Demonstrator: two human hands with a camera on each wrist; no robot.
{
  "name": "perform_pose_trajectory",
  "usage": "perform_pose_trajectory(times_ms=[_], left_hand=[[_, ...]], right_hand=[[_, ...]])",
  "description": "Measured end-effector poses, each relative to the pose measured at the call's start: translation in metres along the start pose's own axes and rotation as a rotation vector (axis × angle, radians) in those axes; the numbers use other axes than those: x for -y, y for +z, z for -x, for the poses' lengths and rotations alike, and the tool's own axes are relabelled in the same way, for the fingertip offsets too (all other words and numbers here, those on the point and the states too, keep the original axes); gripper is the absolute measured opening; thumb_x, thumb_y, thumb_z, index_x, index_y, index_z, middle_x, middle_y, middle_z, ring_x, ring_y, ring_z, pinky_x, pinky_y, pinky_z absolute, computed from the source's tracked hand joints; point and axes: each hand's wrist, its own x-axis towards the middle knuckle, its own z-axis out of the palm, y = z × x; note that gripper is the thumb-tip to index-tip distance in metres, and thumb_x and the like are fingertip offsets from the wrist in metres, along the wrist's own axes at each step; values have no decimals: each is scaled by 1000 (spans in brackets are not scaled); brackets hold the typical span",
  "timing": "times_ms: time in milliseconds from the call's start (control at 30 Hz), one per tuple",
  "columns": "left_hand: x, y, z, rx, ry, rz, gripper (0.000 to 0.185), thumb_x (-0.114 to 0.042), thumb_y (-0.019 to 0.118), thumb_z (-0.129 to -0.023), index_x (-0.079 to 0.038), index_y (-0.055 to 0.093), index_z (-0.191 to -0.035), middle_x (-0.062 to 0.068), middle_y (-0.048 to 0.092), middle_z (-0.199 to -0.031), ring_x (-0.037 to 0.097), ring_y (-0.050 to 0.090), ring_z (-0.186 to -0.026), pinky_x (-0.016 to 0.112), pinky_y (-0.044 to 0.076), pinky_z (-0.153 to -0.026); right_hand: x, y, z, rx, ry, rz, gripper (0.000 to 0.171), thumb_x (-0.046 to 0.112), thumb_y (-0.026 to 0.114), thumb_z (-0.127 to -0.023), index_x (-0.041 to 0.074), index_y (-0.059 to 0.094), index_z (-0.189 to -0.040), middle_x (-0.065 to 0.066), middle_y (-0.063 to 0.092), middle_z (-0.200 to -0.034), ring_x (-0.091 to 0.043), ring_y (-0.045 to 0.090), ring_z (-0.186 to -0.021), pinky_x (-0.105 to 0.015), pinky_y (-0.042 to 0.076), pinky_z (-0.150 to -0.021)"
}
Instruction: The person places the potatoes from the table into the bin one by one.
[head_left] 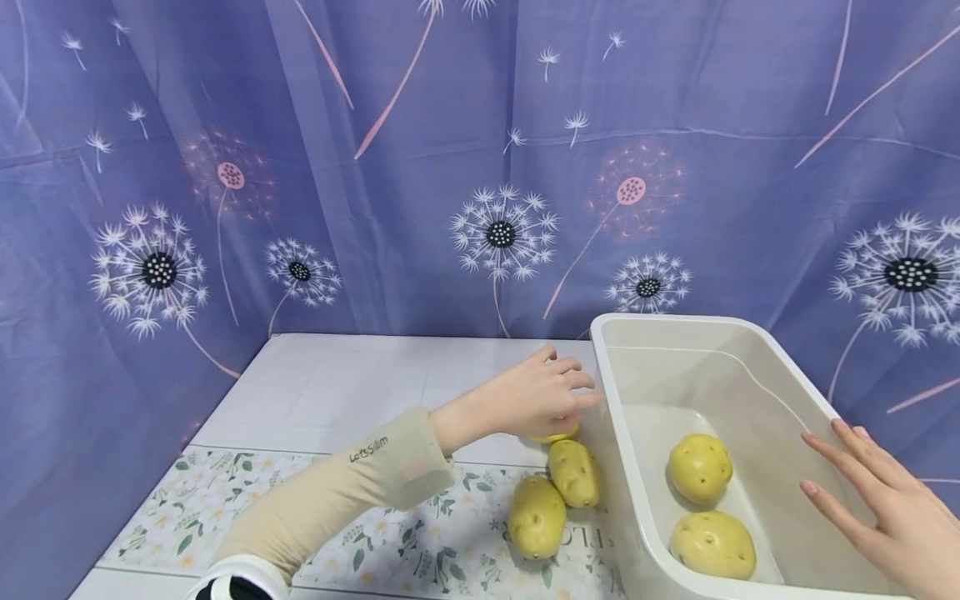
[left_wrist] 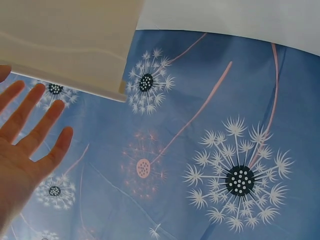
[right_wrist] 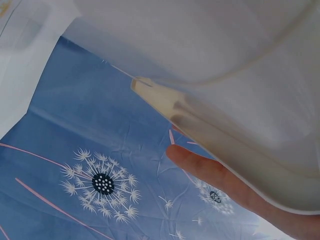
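My left hand (head_left: 543, 390) hovers just left of the bin, bent at the wrist, over a yellow potato (head_left: 553, 437) that it mostly hides. In the left wrist view its fingers (left_wrist: 39, 131) are spread with nothing between them, beside the bin's wall. Two more potatoes lie in front of it, one (head_left: 574, 473) close to the bin and one (head_left: 537, 517) nearer me. My right hand (head_left: 885, 487) has its fingers extended at the right rim of the white bin (head_left: 618, 433). Inside the bin rest a rounder potato (head_left: 701, 468) and a longer one (head_left: 713, 545).
The white table (head_left: 352, 375) carries a floral-printed strip (head_left: 247, 500) across its front part. A blue-purple curtain (head_left: 390, 208) with dandelion prints hangs behind the table and along its left side. The tall bin takes up the table's right side.
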Motion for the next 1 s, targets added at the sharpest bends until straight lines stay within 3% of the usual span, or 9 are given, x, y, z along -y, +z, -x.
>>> perform_pose_trajectory(times_ms=[233, 400, 667, 833, 1000], left_hand=[[-5, 4, 6, -40, -1, -24, 28, -29, 43, -87, -27, 55, -113, -11, 60, -112, 12, 53, -103, 31, 41, -81], [-7, 7, 10, -49, -2, -31, 28, -30, 43, -88, -27, 55, -113, -12, 60, -111, 11, 53, -102, 31, 41, -80], [-13, 7, 18, 2, -2, -7, 32, -28, 43, -88, -27, 55, -118, -11, 60, -112, 13, 53, -104, 33, 42, -82], [-18, 8, 23, 38, 18, -36, 33, -32, 45, -87, -27, 53, -118, -12, 58, -114, 12, 52, -105, 32, 41, -83], [-25, 11, 32, 29, 51, -65, 34, -38, 46, -87, -28, 54, -118, -11, 58, -112, 11, 52, -105, 31, 42, -82]], right_hand=[[1, -1, -1, -1, 0, 0, 54, 14, 61, -82, 7, 43, -132, -19, 20, -146, -7, 1, -137, -56, 2, -107], [0, -1, -1, -9, -3, -3, 54, 14, 62, -81, 8, 43, -132, -18, 21, -146, 4, 2, -132, -56, 2, -107], [0, -1, -1, -13, -10, -6, 54, 14, 62, -81, 10, 44, -131, -18, 23, -146, 8, 2, -130, -53, 2, -109], [0, -1, 0, 9, 2, 6, 53, 15, 61, -82, 7, 43, -131, -21, 22, -145, -6, 1, -137, -54, 1, -108], [1, -1, 0, 43, 27, 19, 54, 15, 60, -82, 5, 42, -132, -21, 18, -146, -21, 0, -139, -57, 0, -106]])
